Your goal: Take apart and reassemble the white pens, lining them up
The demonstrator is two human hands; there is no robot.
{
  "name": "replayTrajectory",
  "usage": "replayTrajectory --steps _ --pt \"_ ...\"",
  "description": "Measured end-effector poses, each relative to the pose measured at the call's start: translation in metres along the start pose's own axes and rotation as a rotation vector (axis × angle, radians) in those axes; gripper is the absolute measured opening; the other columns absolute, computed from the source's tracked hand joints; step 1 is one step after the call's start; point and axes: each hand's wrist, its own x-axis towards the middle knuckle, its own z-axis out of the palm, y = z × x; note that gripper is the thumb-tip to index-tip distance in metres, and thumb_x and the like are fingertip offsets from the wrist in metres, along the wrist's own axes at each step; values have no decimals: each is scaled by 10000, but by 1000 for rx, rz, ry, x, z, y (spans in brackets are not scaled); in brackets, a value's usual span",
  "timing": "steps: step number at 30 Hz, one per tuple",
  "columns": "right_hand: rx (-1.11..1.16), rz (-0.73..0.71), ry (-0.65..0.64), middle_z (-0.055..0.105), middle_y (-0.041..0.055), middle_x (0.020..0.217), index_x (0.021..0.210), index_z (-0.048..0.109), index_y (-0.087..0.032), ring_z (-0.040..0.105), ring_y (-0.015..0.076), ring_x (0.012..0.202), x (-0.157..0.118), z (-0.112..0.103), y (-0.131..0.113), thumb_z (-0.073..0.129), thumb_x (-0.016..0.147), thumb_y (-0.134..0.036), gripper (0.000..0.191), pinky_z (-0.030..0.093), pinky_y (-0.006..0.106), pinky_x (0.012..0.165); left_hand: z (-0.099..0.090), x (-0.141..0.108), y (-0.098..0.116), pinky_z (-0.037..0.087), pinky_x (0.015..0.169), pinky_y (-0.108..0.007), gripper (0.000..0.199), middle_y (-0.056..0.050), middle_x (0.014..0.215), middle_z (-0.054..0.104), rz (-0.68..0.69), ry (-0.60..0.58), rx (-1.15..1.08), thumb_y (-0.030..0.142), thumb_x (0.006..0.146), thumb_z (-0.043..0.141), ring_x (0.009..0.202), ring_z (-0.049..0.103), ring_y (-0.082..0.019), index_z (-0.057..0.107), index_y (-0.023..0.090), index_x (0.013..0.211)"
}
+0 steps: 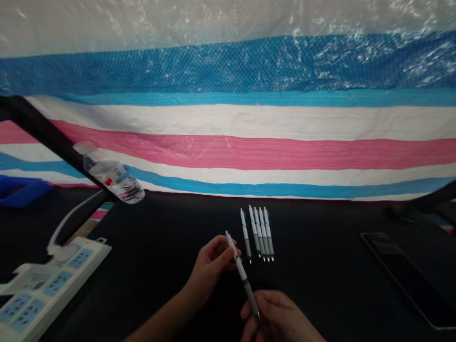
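Observation:
A white pen with a grey grip [241,269] slants between my two hands, its button end up and away from me. My left hand [214,260] pinches its upper part between thumb and fingers. Around the grip near the tip, my right hand [272,314] has its fingers closed. Just beyond, a single similar pen [245,232] lies on the black table, tips toward me. Beside it on the right is a row of several matching pens [261,232], lying side by side.
A white power strip [53,285] with a plugged-in cable lies at the left. Behind it are a clear water bottle [119,180], a black bar [53,142] and a blue tray [23,191]. On the right lies a dark phone [406,280]. A striped plastic sheet [249,152] hangs behind the table [171,223].

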Motion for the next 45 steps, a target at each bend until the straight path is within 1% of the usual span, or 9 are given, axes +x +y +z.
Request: replayTrajectory --steps 3,9,14,19,24,29,34,40,45 --pt "-33 -26 30 783 109 776 988 539 -159 609 81 419 -2 2 -2 731 717 -718 650 310 134 376 0 0 1 577 648 -244 290 -47 811 737 19 35 2 347 741 872 736 672 -159 718 162 903" --pt "-33 -14 55 713 50 593 779 506 -175 589 78 393 -2 3 -1 691 715 -764 620 294 134 364 0 -1 3 581 668 -257 303 -50 824 734 25 46 -2 354 735 874 755 665 -162 718 164 912" --pt "-26 -43 89 765 79 771 961 548 -159 626 89 413 -4 4 -3 726 695 -746 668 304 130 349 1 -2 4 568 658 -244 291 -53 832 733 31 54 23 351 749 863 747 661 -156 713 163 913" --pt "-79 -60 128 717 36 647 808 504 -179 601 80 379 -3 4 -4 720 693 -758 629 283 121 324 4 -3 7 566 649 -241 290 -49 821 732 30 67 25 349 740 870 749 657 -157 713 162 898" --pt "-75 -53 140 764 70 845 898 503 -187 627 82 393 -5 6 -7 771 655 -729 652 299 124 313 4 -2 5 567 660 -243 295 -49 821 733 28 75 19 350 730 878 753 660 -157 717 161 891" --pt "-73 -71 146 721 50 728 841 523 -167 615 87 387 -5 4 -5 675 724 -768 630 325 133 329 2 -1 3 565 674 -241 285 -45 826 732 40 79 19 351 738 872 758 663 -154 720 163 889" --pt "-148 -97 170 733 89 950 918 508 -180 633 83 403 -6 5 -6 754 686 -720 637 312 130 311 3 -2 5 559 681 -242 283 -42 815 729 52 85 9 352 729 875 761 657 -155 722 163 874" --pt "-185 -131 169 703 62 782 849 552 -154 612 84 381 -4 3 -6 563 739 -846 700 345 136 317 5 -3 7 567 696 -265 307 -44 810 732 47 106 6 356 694 896 760 657 -165 724 164 861" --pt "-420 -200 253 673 24 688 746 539 -166 521 47 323 -8 8 -13 636 715 -812 655 263 137 291 4 -3 6 564 695 -255 305 -47 819 734 62 103 -2 361 698 895 781 662 -171 725 167 863"
